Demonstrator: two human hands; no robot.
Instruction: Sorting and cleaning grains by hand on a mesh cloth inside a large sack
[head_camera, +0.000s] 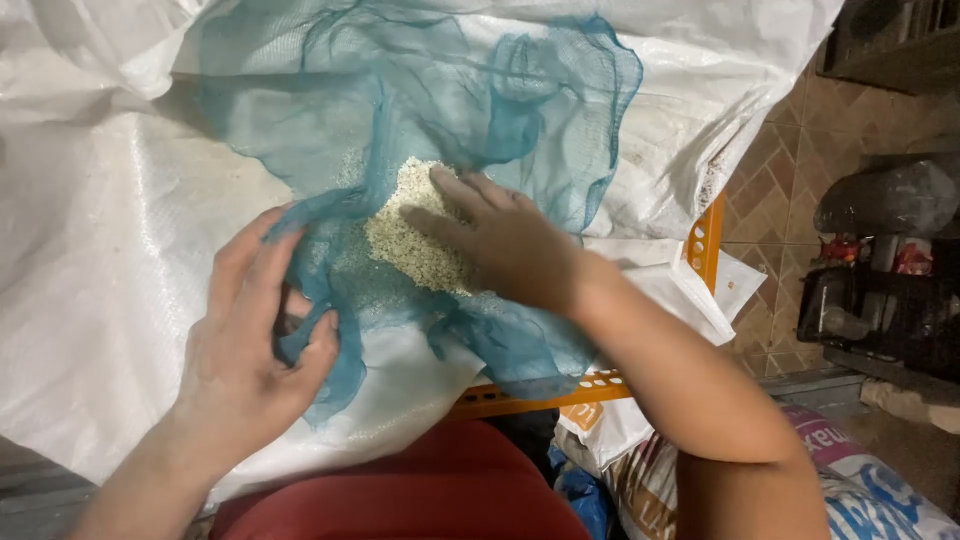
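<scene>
A white woven sack (110, 250) spreads flat over the bench, filling most of the view and lying under both hands. Over it lies a teal net (420, 110), crumpled and sheer, reaching up and away from the hands and trailing down past the right wrist to the bench's edge. An orange metal frame (600, 385) with punched holes shows along that edge, just below the right forearm and again upright beyond it. A red rounded thing (430, 490) sits nearest the person, below both arms; what it is cannot be told. Printed bags (870, 500) lie on the tiled floor (780, 190), under the right elbow.

The left hand (250, 360) rests on the sack at the net's near corner, its grip pinching a bunched fold of net between thumb and curled fingers. The right hand (505, 245) lies palm down, its grip spread, fingers flat and slightly apart on a heap of grain (410, 245). The pale, fine grain sits on the net between the two hands, mostly left of the right fingertips, touching them, with loose bits scattered towards the left hand's pinch.
</scene>
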